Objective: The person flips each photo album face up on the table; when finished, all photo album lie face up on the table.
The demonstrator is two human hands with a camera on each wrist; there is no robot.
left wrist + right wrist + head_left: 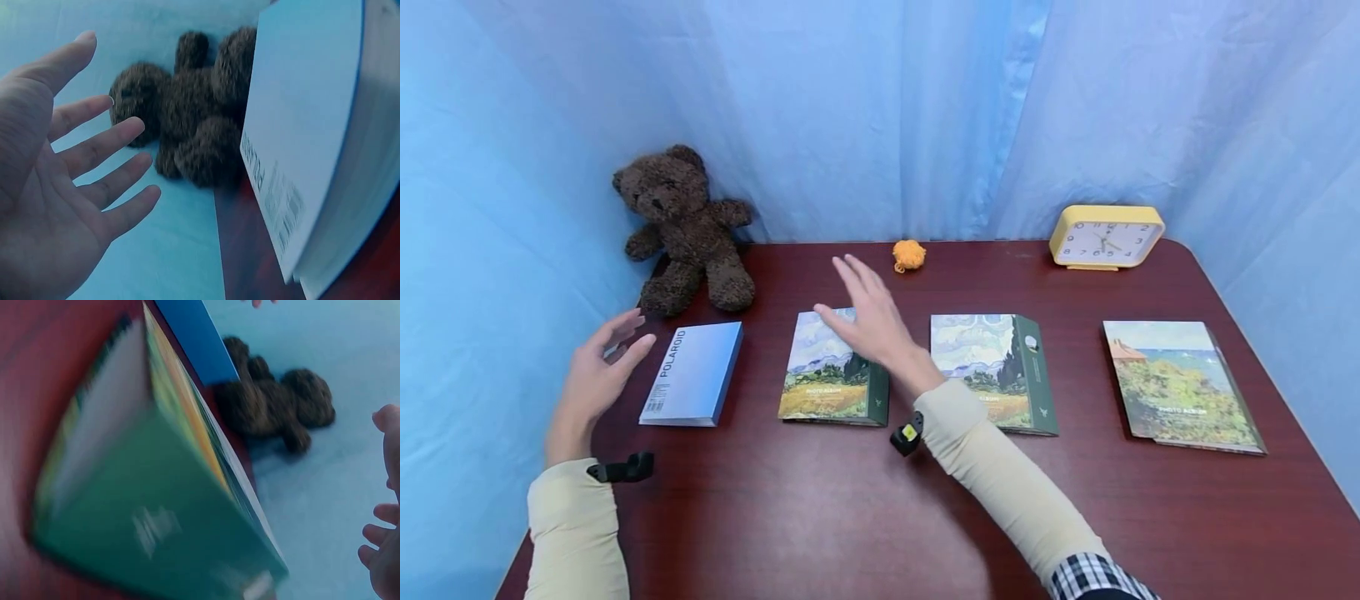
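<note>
My left hand (597, 371) is raised at the left edge of a blue-and-white POLAROID album (694, 371), fingers spread and relaxed, holding nothing. In the left wrist view the palm and loose fingers (128, 137) stand apart from that album (306, 112). Over the landscape-covered photo album (823, 379) with a green spine hovers my right hand (876, 325), its fingers extended and nothing in them. The right wrist view has the green spine (156, 512) large and blurred, with the right hand (387, 544) at the far edge.
A matching photo album (973, 367) lies right of the right wrist, and another photo album (1180, 383) at the far right. Along the back of the dark red table (790, 517) are a brown teddy bear (688, 229), an orange yarn ball (909, 255) and a yellow clock (1107, 237).
</note>
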